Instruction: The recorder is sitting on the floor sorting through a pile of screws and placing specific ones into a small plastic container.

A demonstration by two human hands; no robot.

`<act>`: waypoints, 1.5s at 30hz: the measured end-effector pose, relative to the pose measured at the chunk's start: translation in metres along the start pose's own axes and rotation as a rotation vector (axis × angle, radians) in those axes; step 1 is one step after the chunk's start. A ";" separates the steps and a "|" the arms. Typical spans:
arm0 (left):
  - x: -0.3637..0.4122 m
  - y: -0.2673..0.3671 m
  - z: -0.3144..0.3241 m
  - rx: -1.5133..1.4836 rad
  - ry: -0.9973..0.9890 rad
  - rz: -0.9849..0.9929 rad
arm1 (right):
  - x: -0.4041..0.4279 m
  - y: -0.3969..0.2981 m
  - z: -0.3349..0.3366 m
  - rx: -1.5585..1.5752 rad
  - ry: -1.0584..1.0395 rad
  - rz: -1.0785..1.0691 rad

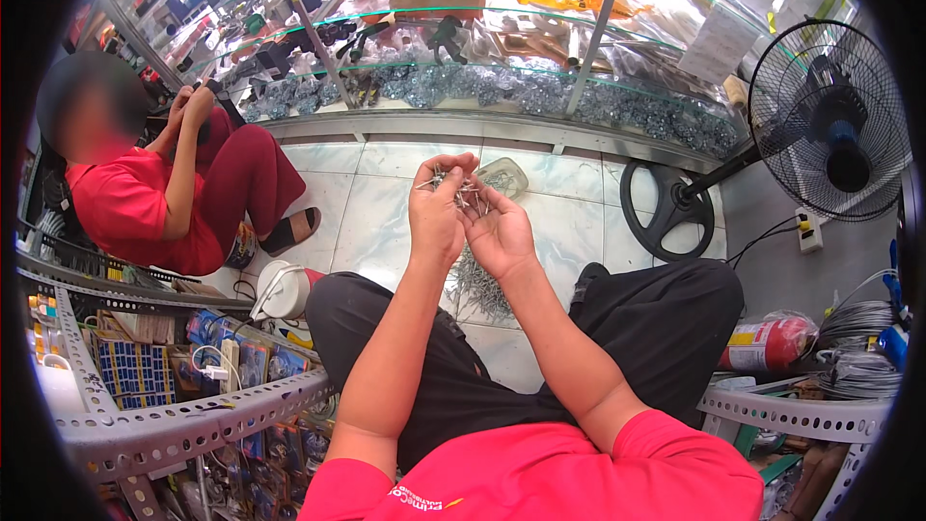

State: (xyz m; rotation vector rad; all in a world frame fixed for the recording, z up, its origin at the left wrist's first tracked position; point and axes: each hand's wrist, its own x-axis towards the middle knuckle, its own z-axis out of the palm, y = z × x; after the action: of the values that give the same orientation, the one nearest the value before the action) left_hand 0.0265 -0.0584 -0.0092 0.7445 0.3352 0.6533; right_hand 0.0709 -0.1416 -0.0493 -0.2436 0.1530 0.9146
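Both my hands are together in front of me, above the tiled floor. My left hand (438, 213) curls round a small bunch of blind rivets (463, 192), its thumb over them. Against it, palm up and fingers bent, my right hand (502, 229) cups more of the same rivets. Just beyond my fingers stands a shallow clear plastic container (515, 171) with more thin metal pieces in it. On the floor below my wrists lies a loose pile of rivets (479, 288), partly hidden by my hands and forearms.
A co-worker in a red shirt (137, 192) sits at left, beside a white-lidded bucket (282, 289). A glass display cabinet (463, 119) spans the far side. At right are a pedestal fan (832, 116), its round base (669, 211) and a fire extinguisher (759, 344). Perforated metal shelving (202, 416) flanks me.
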 end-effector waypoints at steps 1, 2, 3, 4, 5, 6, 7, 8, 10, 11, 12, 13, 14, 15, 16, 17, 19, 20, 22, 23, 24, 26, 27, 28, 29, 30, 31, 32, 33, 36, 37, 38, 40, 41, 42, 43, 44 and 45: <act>0.000 0.001 0.000 -0.002 -0.023 0.003 | 0.000 0.000 0.001 0.006 0.002 -0.003; 0.000 0.001 0.000 -0.002 -0.038 -0.001 | -0.001 0.000 0.001 0.002 0.003 -0.009; 0.000 0.002 0.000 0.004 -0.040 -0.010 | -0.001 0.000 0.002 -0.003 0.003 -0.013; -0.001 0.002 0.000 -0.007 -0.044 -0.006 | -0.001 0.000 0.003 -0.006 0.010 -0.017; -0.001 0.001 0.001 -0.013 -0.035 -0.007 | -0.001 0.000 0.003 0.002 0.002 -0.014; -0.001 0.001 0.001 -0.023 -0.040 -0.003 | -0.001 0.000 0.003 0.012 0.000 -0.011; -0.001 0.001 0.001 -0.022 -0.016 -0.010 | -0.001 0.000 0.003 0.022 -0.001 -0.007; 0.000 0.001 0.000 -0.024 -0.005 -0.011 | -0.001 0.000 0.003 0.022 0.001 -0.007; 0.001 0.001 0.000 -0.037 0.004 -0.012 | -0.001 0.000 0.002 0.023 0.009 -0.006; 0.001 0.002 0.000 -0.049 0.003 -0.012 | -0.001 0.000 0.001 0.022 0.001 -0.006; 0.001 0.002 0.000 -0.063 0.027 -0.033 | -0.001 0.000 0.001 0.021 -0.006 -0.006; 0.001 0.003 -0.001 -0.077 0.015 -0.022 | 0.000 0.000 0.001 0.019 0.006 -0.007; 0.002 0.004 -0.001 -0.095 0.028 -0.031 | 0.000 0.000 0.001 0.013 -0.005 -0.007; 0.002 0.005 -0.001 -0.114 0.034 -0.036 | 0.000 0.000 0.001 0.005 0.003 -0.007; 0.001 0.006 0.000 -0.114 0.039 -0.042 | 0.000 0.000 0.001 -0.006 0.032 -0.009; 0.001 0.007 0.000 -0.116 0.037 -0.043 | 0.000 0.000 0.001 0.000 0.015 -0.010; 0.001 0.008 0.001 -0.119 0.026 -0.036 | 0.000 -0.001 0.000 0.001 0.011 -0.014; 0.001 0.007 0.002 -0.122 0.018 -0.027 | 0.001 0.000 -0.001 0.004 0.049 -0.014; 0.001 0.007 0.002 -0.160 0.034 -0.039 | 0.002 0.000 -0.003 0.013 0.064 -0.005; 0.001 0.008 0.002 -0.194 0.058 -0.059 | 0.002 0.001 -0.004 -0.019 0.073 -0.015; 0.001 0.008 0.002 -0.231 0.071 -0.075 | 0.003 0.001 -0.005 -0.041 0.045 -0.020; 0.002 0.010 0.001 -0.267 0.095 -0.104 | 0.003 0.001 -0.005 -0.106 0.044 -0.058; 0.002 0.011 0.001 -0.282 0.127 -0.119 | 0.002 0.000 -0.004 -0.149 0.070 -0.089; 0.002 0.011 0.001 -0.279 0.107 -0.100 | 0.001 0.000 -0.003 -0.194 0.110 -0.119; 0.002 0.012 0.001 -0.272 0.111 -0.087 | 0.001 -0.001 -0.001 -0.187 0.096 -0.118; 0.001 0.012 0.001 -0.264 0.114 -0.075 | 0.001 -0.003 0.001 -0.181 0.095 -0.117; 0.001 0.013 0.001 -0.266 0.127 -0.082 | 0.000 -0.004 0.003 -0.172 0.075 -0.120; 0.002 0.013 0.001 -0.268 0.140 -0.089 | -0.001 -0.005 0.005 -0.159 0.096 -0.114; 0.002 0.013 0.001 -0.266 0.140 -0.080 | -0.002 -0.006 0.006 -0.143 0.096 -0.111; 0.003 0.015 0.000 -0.257 0.107 -0.099 | -0.003 -0.007 0.009 -0.138 0.091 -0.104; 0.004 0.015 0.000 -0.278 0.093 -0.089 | -0.003 -0.007 0.010 -0.146 0.124 -0.105; 0.005 0.015 0.000 -0.295 0.103 -0.086 | -0.004 -0.007 0.011 -0.138 0.093 -0.098; 0.005 0.016 0.000 -0.343 0.106 -0.082 | -0.004 -0.006 0.012 -0.126 0.126 -0.093; 0.004 0.017 -0.001 -0.373 0.101 -0.080 | -0.004 -0.007 0.013 -0.131 0.123 -0.092; 0.004 0.018 -0.002 -0.404 0.092 -0.072 | -0.005 -0.007 0.014 -0.136 0.142 -0.093; 0.004 0.018 -0.002 -0.408 0.092 -0.073 | -0.005 -0.007 0.015 -0.132 0.112 -0.091; 0.004 0.018 -0.003 -0.412 0.089 -0.069 | -0.006 -0.008 0.016 -0.185 0.131 -0.092; 0.005 0.018 -0.003 -0.416 0.086 -0.064 | -0.008 -0.011 0.017 -0.229 0.103 -0.090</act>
State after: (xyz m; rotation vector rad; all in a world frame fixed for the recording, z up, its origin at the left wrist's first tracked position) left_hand 0.0210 -0.0441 0.0012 0.3079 0.2879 0.6683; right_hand 0.0754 -0.1497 -0.0293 -0.5071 0.1307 0.8298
